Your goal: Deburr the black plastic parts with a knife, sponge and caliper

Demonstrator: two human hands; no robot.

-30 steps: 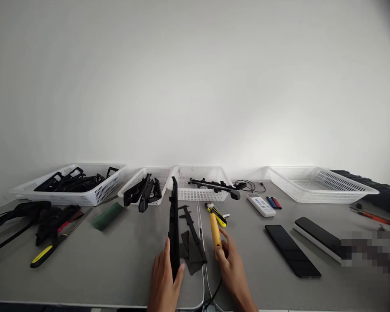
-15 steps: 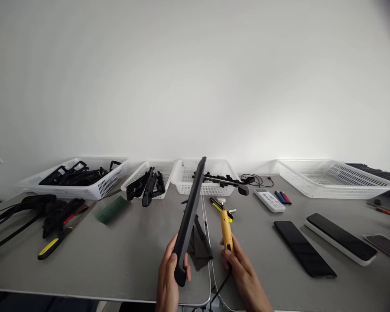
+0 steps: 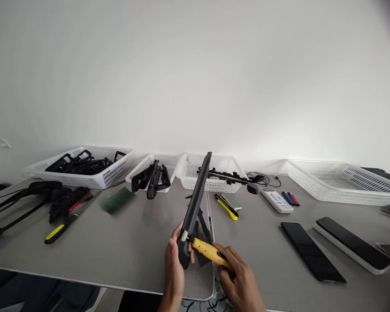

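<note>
Above the flat grey tabletop (image 3: 133, 247), at six o'clock, a long black plastic-looking strip (image 3: 196, 203) slants toward one o'clock, its lower end gripped by the left hand (image 3: 175, 264). At that end's four o'clock, the right hand (image 3: 238, 273) wraps a slim yellow tool (image 3: 209, 251) whose small white head (image 3: 184, 235) sits against it: surface finishing, seemingly, calling next for steady, light strokes.

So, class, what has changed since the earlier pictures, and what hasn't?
The right hand has swung the yellow tool leftward, its tip now at the near end of the black strip. The left hand has tilted the strip's top rightward. Both hands keep hold; the baskets stayed.
</note>
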